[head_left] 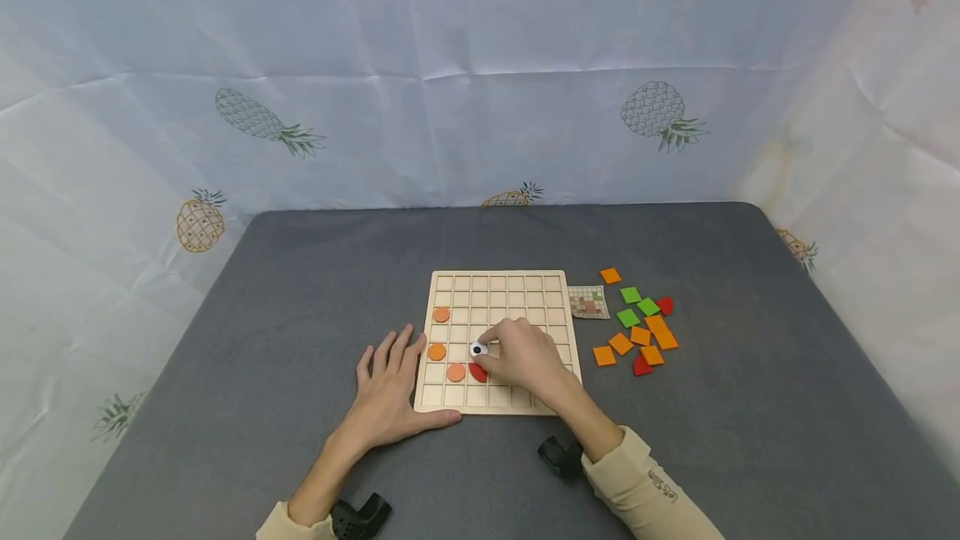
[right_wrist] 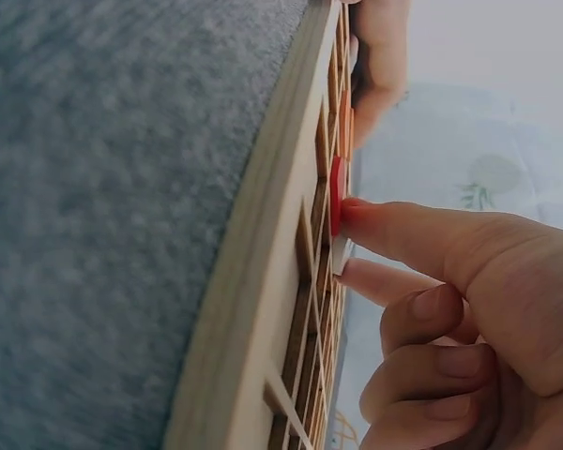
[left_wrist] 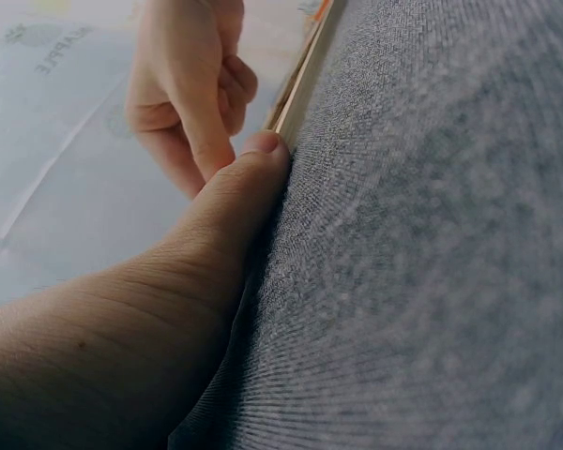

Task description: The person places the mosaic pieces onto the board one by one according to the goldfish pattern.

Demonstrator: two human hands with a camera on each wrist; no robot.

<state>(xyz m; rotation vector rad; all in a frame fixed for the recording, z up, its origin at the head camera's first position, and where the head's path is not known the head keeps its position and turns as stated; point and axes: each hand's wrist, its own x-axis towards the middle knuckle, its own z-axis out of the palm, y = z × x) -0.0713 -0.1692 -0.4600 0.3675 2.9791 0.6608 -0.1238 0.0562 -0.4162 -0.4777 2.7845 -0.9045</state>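
Observation:
A wooden grid board [head_left: 495, 411] lies on the table. My right hand [head_left: 525, 357] is over its middle, thumb and index finger pinching a white disc with a black dot [head_left: 478, 349] at the grid. A red piece [head_left: 477, 372] sits just below the disc, close to the thumb; in the right wrist view the thumb tip touches or nearly touches this red piece [right_wrist: 337, 195]. My left hand [head_left: 386, 398] rests at the board's lower left corner, fingers spread along the left edge and thumb against the front edge. Orange discs [head_left: 437, 352] lie in cells at the left.
Right of the board lies a small patterned card [head_left: 588, 302]. Beyond it are scattered orange squares [head_left: 604, 356], green squares [head_left: 627, 318], an orange rectangle [head_left: 662, 332] and red pieces [head_left: 642, 366]. The grey table [head_left: 750, 407] meets a pineapple-print cloth [head_left: 450, 140] at the back.

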